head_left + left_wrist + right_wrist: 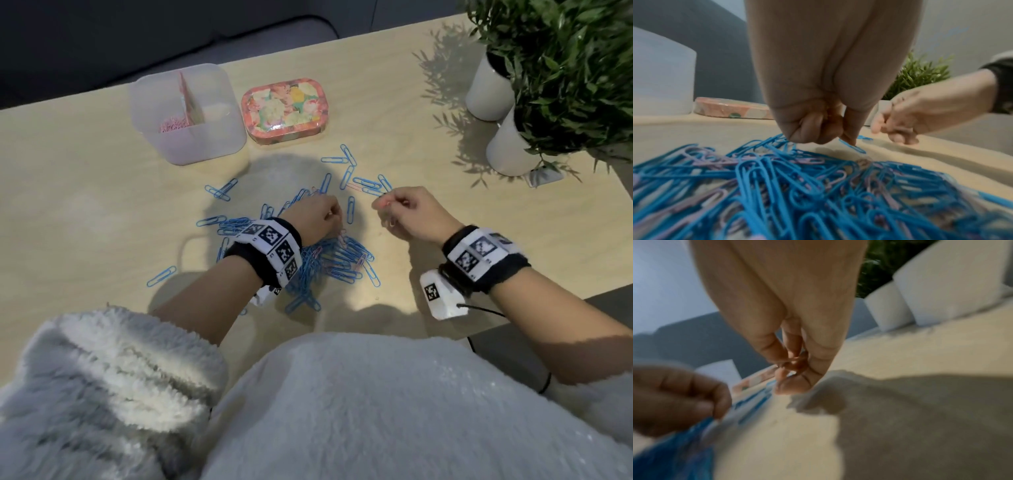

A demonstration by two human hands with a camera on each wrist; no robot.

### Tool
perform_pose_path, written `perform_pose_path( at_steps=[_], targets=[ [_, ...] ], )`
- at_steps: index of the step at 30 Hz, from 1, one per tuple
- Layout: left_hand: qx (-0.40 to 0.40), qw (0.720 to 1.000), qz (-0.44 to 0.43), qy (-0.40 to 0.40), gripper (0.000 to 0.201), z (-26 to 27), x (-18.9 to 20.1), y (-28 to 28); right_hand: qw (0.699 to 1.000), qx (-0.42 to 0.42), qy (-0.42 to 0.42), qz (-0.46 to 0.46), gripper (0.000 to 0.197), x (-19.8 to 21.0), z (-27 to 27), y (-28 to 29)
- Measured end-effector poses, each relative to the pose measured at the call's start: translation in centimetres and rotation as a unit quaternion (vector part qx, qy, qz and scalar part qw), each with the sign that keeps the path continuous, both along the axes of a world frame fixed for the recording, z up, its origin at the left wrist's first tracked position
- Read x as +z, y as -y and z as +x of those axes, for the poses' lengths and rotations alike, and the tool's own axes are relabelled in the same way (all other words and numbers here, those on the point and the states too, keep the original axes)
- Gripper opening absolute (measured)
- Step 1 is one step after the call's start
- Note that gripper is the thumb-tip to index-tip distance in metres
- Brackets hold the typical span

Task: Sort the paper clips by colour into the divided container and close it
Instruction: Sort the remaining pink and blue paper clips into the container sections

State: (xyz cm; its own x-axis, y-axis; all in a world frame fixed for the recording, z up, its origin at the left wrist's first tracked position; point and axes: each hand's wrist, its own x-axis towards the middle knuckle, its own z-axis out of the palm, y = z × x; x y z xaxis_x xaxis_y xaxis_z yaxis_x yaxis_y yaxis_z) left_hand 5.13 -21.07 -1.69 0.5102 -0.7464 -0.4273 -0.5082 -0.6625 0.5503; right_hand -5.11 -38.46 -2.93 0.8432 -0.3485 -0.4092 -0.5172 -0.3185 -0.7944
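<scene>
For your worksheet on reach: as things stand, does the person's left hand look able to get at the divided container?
Probably yes. The left hand is over the clip pile, and only bare table lies between it and the open divided container. Its fingers look curled, perhaps already holding clips.

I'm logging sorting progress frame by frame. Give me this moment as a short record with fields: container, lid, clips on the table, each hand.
container: clear divided container, open, pink clips in its left compartment
lid: floral lid on the table, right of the container
pile: mostly blue clips with a few pink mixed in, loose on the table
left hand: fingers curled, at the pile's far edge; what it holds is hidden
right hand: pinching pink clips
</scene>
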Motion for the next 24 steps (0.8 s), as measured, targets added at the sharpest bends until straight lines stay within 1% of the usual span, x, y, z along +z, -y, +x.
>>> perform_pose_path(
  at_steps=[1,2,4,5,6,8,9,10,11,12,14,15,17,18,20,22,23,24],
  targets=[
    [-0.01,1.0,-0.002,0.021,0.018,-0.1,0.0,0.0,0.995,-0.068,-0.004,0.078,0.032,0.6,0.3,0.0],
    [-0.02,0.999,-0.003,0.036,0.017,-0.2,0.1,0.0,0.983,-0.122,-0.01,0.14,0.033,1.2,0.7,0.1],
    [-0.047,0.997,-0.003,0.054,0.019,-0.4,0.2,0.0,0.956,-0.18,-0.035,0.228,0.03,2.3,1.7,0.3],
    [-0.06,0.996,0.001,0.06,0.019,-0.6,0.2,0.0,0.95,-0.186,-0.047,0.248,0.03,2.7,2.2,0.4],
    [-0.07,0.996,0.006,0.064,0.019,-0.7,0.2,0.0,0.958,-0.172,-0.053,0.222,0.031,2.7,2.9,0.4],
    [-0.089,0.993,0.016,0.07,0.018,-1.0,0.1,0.1,0.992,-0.087,-0.043,0.078,0.029,1.8,4.3,0.2],
    [-0.095,0.993,0.023,0.072,0.019,-1.1,0.1,0.1,0.999,-0.039,-0.028,-0.004,0.024,1.4,5.0,-0.1],
    [-0.1,0.992,0.029,0.075,0.018,-1.3,0.1,0.2,0.997,0.002,-0.019,-0.07,0.016,0.9,5.6,-0.5],
    [-0.105,0.991,0.035,0.08,0.017,-1.4,0.1,0.3,0.991,0.036,-0.022,-0.124,0.007,0.7,6.2,-1.0],
    [-0.107,0.99,0.041,0.084,0.017,-1.5,0.0,0.4,0.982,0.063,-0.033,-0.173,0.002,0.6,6.6,-1.4],
    [-0.106,0.989,0.053,0.088,0.02,-1.7,-0.1,0.2,0.963,0.095,-0.062,-0.245,0.004,0.4,7.2,-1.8],
    [-0.105,0.988,0.058,0.092,0.022,-1.8,-0.3,0.1,0.959,0.101,-0.072,-0.255,0.002,0.5,7.4,-1.9],
    [-0.101,0.988,0.056,0.098,0.026,-1.8,-0.6,-0.2,0.955,0.119,-0.095,-0.255,0.008,0.4,7.5,-1.9],
    [-0.092,0.991,0.048,0.085,0.025,-1.8,-0.7,-0.4,0.954,0.134,-0.101,-0.25,0.01,0.3,7.4,-1.7],
    [-0.061,0.997,0.025,0.031,0.017,-1.4,-0.6,-0.6,0.956,0.149,-0.103,-0.232,0.015,0.3,6.9,-1.1],
    [-0.005,0.999,-0.014,-0.042,0.009,-0.6,-0.5,-0.9,0.967,0.132,-0.083,-0.201,0.019,1.2,6.0,-0.5],
    [0.029,0.996,-0.042,-0.079,0.009,-0.2,-0.4,-1.1,0.98,0.102,-0.064,-0.161,0.021,1.8,5.4,-0.3],
    [0.063,0.989,-0.07,-0.118,0.009,0.2,-0.4,-1.4,0.993,0.056,-0.044,-0.09,0.023,2.3,4.6,0.1]
  ],
)
